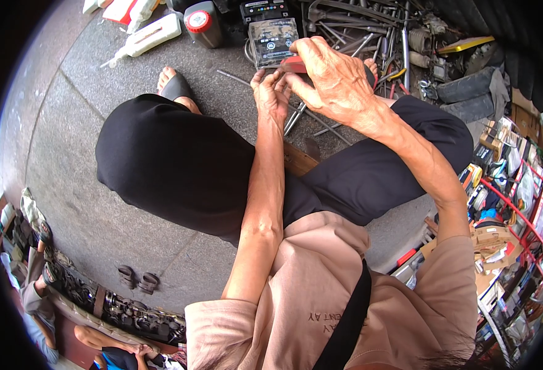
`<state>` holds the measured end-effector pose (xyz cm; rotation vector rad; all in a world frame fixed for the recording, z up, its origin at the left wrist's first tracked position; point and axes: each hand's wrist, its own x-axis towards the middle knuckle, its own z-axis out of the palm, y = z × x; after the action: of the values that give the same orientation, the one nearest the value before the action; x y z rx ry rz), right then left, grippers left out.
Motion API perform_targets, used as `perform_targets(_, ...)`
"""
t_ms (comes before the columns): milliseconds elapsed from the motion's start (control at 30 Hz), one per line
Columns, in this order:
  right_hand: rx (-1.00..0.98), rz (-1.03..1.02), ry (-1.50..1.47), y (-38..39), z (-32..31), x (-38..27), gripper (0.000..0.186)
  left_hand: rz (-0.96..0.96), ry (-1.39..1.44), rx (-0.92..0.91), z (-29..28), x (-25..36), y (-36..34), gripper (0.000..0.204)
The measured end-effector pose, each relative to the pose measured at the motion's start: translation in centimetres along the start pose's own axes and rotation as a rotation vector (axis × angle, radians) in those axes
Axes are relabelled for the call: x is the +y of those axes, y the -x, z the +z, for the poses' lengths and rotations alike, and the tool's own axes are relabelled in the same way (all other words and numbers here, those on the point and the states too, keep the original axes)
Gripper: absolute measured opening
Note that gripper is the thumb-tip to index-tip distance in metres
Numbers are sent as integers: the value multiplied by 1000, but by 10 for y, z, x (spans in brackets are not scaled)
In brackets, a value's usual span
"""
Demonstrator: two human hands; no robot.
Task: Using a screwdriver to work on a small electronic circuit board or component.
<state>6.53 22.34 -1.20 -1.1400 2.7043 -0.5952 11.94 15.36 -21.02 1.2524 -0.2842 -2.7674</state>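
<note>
Both my hands meet in front of me, above the floor between my feet. My right hand point(336, 80) is closed, thumb and fingers round a small red piece point(294, 65) whose kind I cannot make out. Just left of it, my left hand point(271, 94) has its fingertips pinched close to the red piece's near end; what they hold is too small to tell. Right behind the hands lies a boxy, clear-sided case point(273, 38) with a dark printed face. Under the hands, thin metal rods point(294, 119) rest on the floor.
Behind the case is a black battery point(264, 10); left of it stand a grey bottle with a red cap point(198, 22) and a white bottle with a nozzle point(151, 38). Metal tools point(361, 28) pile up far right. Cluttered shelves point(506, 216) line the right; sandals point(137, 279) and other people are lower left.
</note>
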Motion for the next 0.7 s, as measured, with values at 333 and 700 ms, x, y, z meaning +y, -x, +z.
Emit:
perform_targets(333,-2,-40,61,1,3,6,31,-24,1,11,6,1,4,55)
perform_targets(700,-52,62,36,2,1,10,33,-22,9,-27,3,0,2,55)
